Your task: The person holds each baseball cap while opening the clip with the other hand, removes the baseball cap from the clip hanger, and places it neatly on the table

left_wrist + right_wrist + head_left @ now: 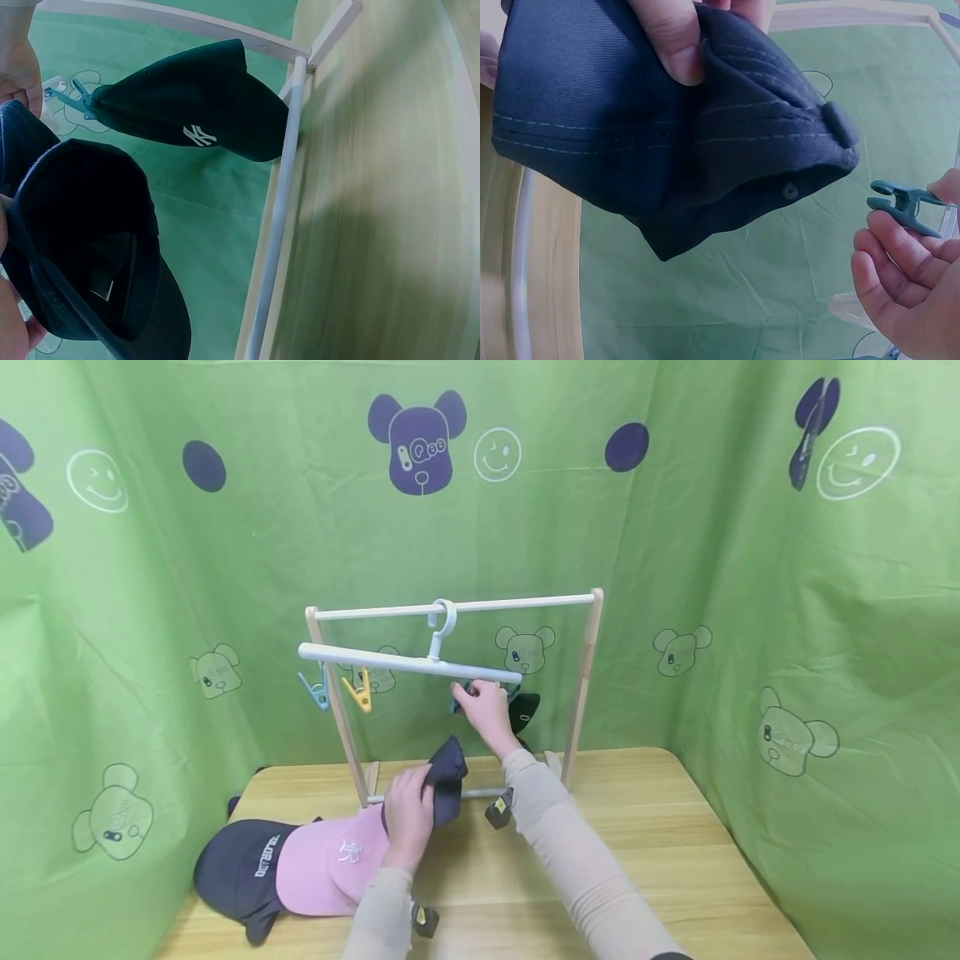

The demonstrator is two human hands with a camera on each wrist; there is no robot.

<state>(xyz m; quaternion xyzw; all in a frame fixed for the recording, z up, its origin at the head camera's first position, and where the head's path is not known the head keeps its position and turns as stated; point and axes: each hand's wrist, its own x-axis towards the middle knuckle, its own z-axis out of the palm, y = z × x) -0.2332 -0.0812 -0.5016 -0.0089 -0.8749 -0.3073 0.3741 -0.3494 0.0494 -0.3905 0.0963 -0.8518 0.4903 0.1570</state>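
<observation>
My left hand [408, 810] grips a navy baseball cap [448, 793] by its crown, thumb pressed into the cloth, with the cap raised in front of the rack. In the left wrist view its hollow inside shows. My right hand [487, 714] pinches a dark green clip [906, 202] under the right half of a white hanger [405, 663]; in the right wrist view its jaws stand near the cap's edge, apart from it. Beside that hand, a dark green cap [187, 105] with a white NY logo hangs from a teal clip [75, 101].
The hanger hooks over the top bar of a wooden rack [588, 668] and tilts down to the right. A blue clip [318, 693] and a yellow clip [362, 691] hang at its left. A pink cap [322, 868] and a black cap [236, 868] lie on the table [645, 843] at left.
</observation>
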